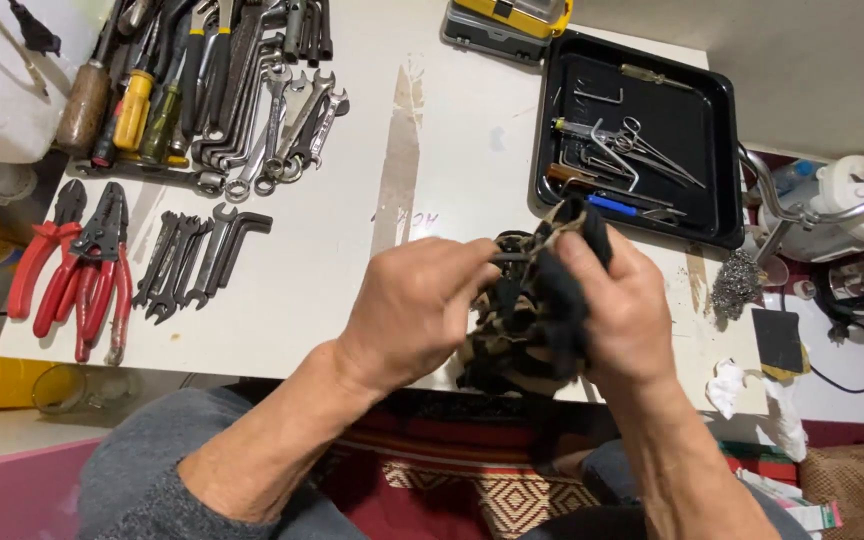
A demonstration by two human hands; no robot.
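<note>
Your two hands meet just over the near edge of the white table (pixel 352 150), above your lap. Your right hand (pixel 622 305) is closed around a bunched dark rag (pixel 542 300), black with tan patches, gripping it from the right side with the wrist bent inward. Your left hand (pixel 412 305) comes in from the left with the fingers curled, and thumb and forefinger pinch a slim dark metal tool (pixel 512 256) whose other end is buried in the cloth. It looks like you are midway through wiping this one piece: the tool is still wrapped, not yet set down.

Beyond your hands, the black tray (pixel 722 130) at the right holds small metal pieces, scissors-like forceps among them, and these look like they may still be waiting. To the left lie a row of dark hex keys (pixel 197 260) and red-handled pliers (pixel 77 265); farther back, a laid-out spread of wrenches (pixel 272 100) and screwdrivers (pixel 132 100). A wad of steel wool (pixel 737 285) sits at the right edge of the table.
</note>
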